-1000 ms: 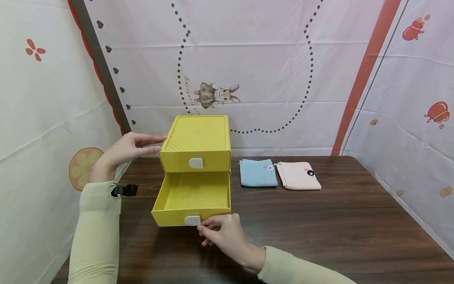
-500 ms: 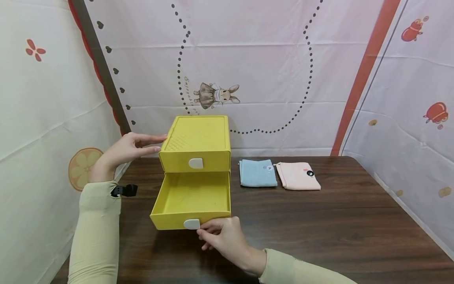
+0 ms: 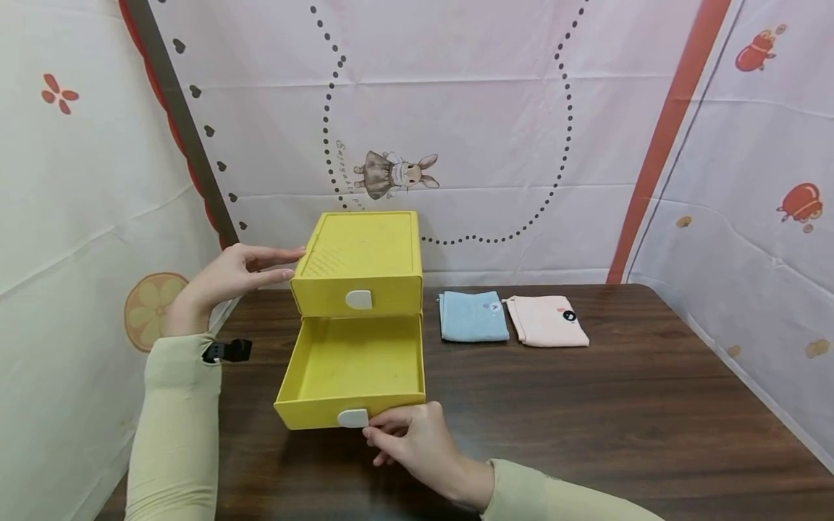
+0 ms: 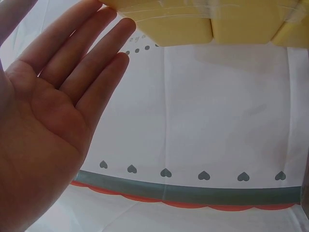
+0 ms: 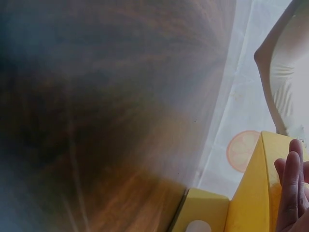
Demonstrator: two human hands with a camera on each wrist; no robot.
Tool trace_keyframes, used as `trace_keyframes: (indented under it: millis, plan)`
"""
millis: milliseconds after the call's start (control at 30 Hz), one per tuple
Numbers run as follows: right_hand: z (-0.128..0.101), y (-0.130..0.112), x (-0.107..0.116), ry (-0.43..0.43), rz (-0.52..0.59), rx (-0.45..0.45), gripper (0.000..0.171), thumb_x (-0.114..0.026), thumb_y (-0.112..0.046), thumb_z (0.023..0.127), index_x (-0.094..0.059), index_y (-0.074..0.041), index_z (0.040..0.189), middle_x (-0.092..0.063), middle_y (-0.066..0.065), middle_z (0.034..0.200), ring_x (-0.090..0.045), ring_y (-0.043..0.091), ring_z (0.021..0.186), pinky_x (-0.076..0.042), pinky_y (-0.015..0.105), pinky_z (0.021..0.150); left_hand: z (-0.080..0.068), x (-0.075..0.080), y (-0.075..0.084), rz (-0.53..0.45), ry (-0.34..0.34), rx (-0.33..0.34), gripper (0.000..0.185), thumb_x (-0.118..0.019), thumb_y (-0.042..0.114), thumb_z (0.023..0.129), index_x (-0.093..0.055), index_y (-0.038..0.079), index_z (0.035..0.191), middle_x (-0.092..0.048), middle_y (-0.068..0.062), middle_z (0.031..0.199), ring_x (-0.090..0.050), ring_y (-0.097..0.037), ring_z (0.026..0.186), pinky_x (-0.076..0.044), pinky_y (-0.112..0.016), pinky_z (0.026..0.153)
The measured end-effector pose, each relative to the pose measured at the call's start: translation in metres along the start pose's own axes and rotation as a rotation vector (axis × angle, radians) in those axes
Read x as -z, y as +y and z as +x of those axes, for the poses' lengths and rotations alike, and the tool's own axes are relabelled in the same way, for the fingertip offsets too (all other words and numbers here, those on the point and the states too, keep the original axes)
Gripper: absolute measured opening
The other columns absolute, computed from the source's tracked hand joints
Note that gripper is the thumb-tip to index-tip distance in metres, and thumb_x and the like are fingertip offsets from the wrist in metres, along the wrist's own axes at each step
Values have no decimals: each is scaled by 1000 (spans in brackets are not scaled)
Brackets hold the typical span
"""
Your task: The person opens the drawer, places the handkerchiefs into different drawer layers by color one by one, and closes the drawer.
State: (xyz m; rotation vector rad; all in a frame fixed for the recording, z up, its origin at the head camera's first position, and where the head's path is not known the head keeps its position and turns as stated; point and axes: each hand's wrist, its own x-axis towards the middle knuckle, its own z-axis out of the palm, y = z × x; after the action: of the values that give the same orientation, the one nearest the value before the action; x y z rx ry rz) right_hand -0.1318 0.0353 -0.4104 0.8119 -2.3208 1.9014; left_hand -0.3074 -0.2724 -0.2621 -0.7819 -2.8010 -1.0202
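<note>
A yellow two-drawer storage box stands left of the middle in the head view. Its upper drawer is closed, while the lower drawer is pulled well out and holds nothing. Each front carries a white tab handle, and at the lower tab my right hand pinches with thumb and fingers at its right edge. My left hand reaches to the box's upper left side, fingers straight, fingertips against it. In the left wrist view the left palm faces the camera.
On the dark wooden table a folded blue cloth and a folded pink cloth lie side by side, right of the box. A printed cloth curtain hangs behind the table and along both sides.
The lower drawer has slid a little farther out toward me, my right hand moving with it. My left hand has stayed at the box's side. Both cloths lie unmoved.
</note>
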Motion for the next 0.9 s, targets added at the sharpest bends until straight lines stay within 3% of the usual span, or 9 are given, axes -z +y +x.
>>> trace_keyframes:
  millis: [467, 733, 800, 900]
  plan:
    - [-2, 1, 0, -12, -54, 35, 9, -69, -14, 87, -76, -8, 87, -72, 6, 71, -63, -2, 52, -51, 22, 47, 0, 0, -1, 17, 6, 22, 41, -66, 40, 88, -60, 35, 128, -58, 9, 132, -54, -6, 117, -47, -17, 82]
    - [-4, 1, 1, -44, -45, 3, 11, -68, -16, 88, -76, -8, 89, -72, 6, 73, -63, -3, 52, -52, 23, 47, 0, -1, -2, -16, 7, 18, 42, -67, 39, 88, -60, 32, 129, -59, 3, 133, -54, -17, 122, -48, -46, 93]
    - [-5, 1, 1, -53, -38, -5, 11, -68, -16, 88, -76, -8, 90, -73, 7, 73, -63, -2, 52, -52, 24, 47, 0, -1, -2, -12, 8, 16, 43, -67, 38, 88, -60, 32, 129, -59, 3, 133, -54, -18, 122, -48, -46, 93]
    - [-6, 2, 1, -65, -38, -10, 12, -68, -17, 88, -75, -8, 92, -73, 7, 73, -63, -2, 52, -52, 26, 46, 1, 0, -2, 9, 8, 14, 42, -67, 39, 88, -60, 33, 129, -59, 4, 132, -54, -16, 122, -49, -34, 90]
